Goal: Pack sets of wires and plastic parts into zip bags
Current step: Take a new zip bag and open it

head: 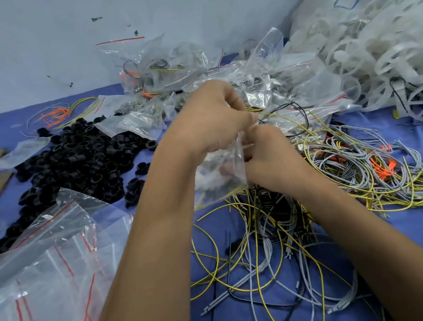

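pinching one clear zip bag (pixel 227 169) between them, the left hand (pixel 209 120) grips its top above, the right hand (pixel 268 156) just below-right; bag hangs downward.

Head-worn camera looks steeply down, close over the table (pixel 158 210).

I see glossy clear plastic zip bags (pixel 48 249), matt black plastic parts (pixel 78 158), and a blue cloth tabletop (pixel 155 162).
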Motion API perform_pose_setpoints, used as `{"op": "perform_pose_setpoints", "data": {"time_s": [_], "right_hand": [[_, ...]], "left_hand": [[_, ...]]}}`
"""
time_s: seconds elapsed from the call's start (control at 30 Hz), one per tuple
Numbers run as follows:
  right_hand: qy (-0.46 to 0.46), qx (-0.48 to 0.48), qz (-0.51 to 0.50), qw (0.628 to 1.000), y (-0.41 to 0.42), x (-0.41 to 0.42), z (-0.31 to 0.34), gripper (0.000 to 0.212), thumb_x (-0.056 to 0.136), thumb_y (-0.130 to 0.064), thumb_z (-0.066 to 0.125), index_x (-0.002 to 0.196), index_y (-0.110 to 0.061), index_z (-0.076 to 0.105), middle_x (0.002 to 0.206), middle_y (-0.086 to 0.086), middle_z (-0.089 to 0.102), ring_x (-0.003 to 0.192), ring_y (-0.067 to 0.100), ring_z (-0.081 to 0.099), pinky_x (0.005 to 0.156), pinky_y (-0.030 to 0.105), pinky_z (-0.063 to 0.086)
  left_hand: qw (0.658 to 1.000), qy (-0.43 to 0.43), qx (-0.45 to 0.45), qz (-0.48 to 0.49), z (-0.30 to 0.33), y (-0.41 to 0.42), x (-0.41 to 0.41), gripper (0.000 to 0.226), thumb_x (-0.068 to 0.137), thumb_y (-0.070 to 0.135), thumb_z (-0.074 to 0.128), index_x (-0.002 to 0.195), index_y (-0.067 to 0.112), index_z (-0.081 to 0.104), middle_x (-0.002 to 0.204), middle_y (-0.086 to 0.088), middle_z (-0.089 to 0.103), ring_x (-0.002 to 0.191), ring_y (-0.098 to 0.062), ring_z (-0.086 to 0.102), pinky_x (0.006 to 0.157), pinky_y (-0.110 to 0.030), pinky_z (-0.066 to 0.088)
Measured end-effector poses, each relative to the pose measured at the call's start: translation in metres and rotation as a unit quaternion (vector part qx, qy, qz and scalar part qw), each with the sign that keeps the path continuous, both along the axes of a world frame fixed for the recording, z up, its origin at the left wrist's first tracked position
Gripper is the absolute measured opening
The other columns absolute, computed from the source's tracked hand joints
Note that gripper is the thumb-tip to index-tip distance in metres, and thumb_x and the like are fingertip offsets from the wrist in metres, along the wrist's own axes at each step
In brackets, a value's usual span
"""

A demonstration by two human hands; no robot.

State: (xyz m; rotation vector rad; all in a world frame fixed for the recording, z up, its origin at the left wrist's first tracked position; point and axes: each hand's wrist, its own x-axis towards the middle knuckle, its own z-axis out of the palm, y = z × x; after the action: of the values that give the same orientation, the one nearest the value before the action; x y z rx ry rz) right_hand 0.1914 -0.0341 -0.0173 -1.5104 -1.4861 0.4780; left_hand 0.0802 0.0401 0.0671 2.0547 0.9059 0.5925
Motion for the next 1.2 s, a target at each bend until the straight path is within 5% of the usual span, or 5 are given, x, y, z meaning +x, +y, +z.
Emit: {"op": "perform_pose_setpoints", "data": {"time_s": [0.13,0.33,0.63,0.83,1.2], "right_hand": [[0.327,0.077,0.114,0.935,-0.002,0.001,0.006,0.027,0.083,0.018,0.069,0.102,-0.001,0.071,0.093,0.005,0.078,0.085,0.018,0.075,0.076,0.041,0.064],[-0.131,0.004,0.022,0.991,0.002,0.003,-0.001,0.037,0.101,-0.014,0.052,0.066,-0.009,0.065,0.061,0.005,0.061,0.062,0.017,0.055,0.060,0.028,0.045],[0.014,0.097,-0.116,0.988,-0.009,0.032,0.022,0.021,0.088,-0.002,0.055,0.075,-0.004,0.072,0.056,0.004,0.064,0.051,0.011,0.064,0.054,0.047,0.055],[0.008,0.118,-0.241,0.963,-0.034,0.076,0.032,0.038,0.093,-0.014,0.065,0.060,-0.031,0.064,0.043,-0.015,0.053,0.041,-0.001,0.053,0.046,0.011,0.036],[-0.194,-0.141,-0.587,0.773,-0.099,0.219,0.006,0.032,0.089,-0.016,0.057,0.119,-0.011,0.065,0.139,0.029,0.051,0.136,0.042,0.037,0.108,0.039,0.027]], "left_hand": [[0.999,-0.041,0.010,0.016,0.002,-0.001,0.003,0.020,0.088,0.019,0.079,0.078,0.016,0.062,0.054,0.006,0.057,0.036,-0.006,0.048,0.037,-0.017,0.034],[0.997,-0.059,0.028,0.041,-0.007,0.000,0.008,0.025,0.089,0.019,0.077,0.074,0.017,0.058,0.053,0.007,0.051,0.037,-0.007,0.045,0.041,-0.021,0.031],[0.989,-0.051,0.097,0.102,-0.016,-0.011,0.044,0.007,0.088,0.013,0.060,0.085,0.020,0.059,0.081,0.003,0.064,0.084,-0.022,0.065,0.070,-0.036,0.050],[0.980,-0.047,0.179,0.077,-0.009,-0.045,0.095,0.007,0.088,0.013,0.056,0.094,0.015,0.058,0.098,-0.009,0.068,0.097,-0.031,0.061,0.082,-0.040,0.048],[0.975,0.071,0.204,0.054,-0.048,-0.083,0.149,0.020,0.091,0.019,0.055,0.109,0.012,0.058,0.107,-0.014,0.064,0.099,-0.039,0.060,0.073,-0.039,0.043]]}}
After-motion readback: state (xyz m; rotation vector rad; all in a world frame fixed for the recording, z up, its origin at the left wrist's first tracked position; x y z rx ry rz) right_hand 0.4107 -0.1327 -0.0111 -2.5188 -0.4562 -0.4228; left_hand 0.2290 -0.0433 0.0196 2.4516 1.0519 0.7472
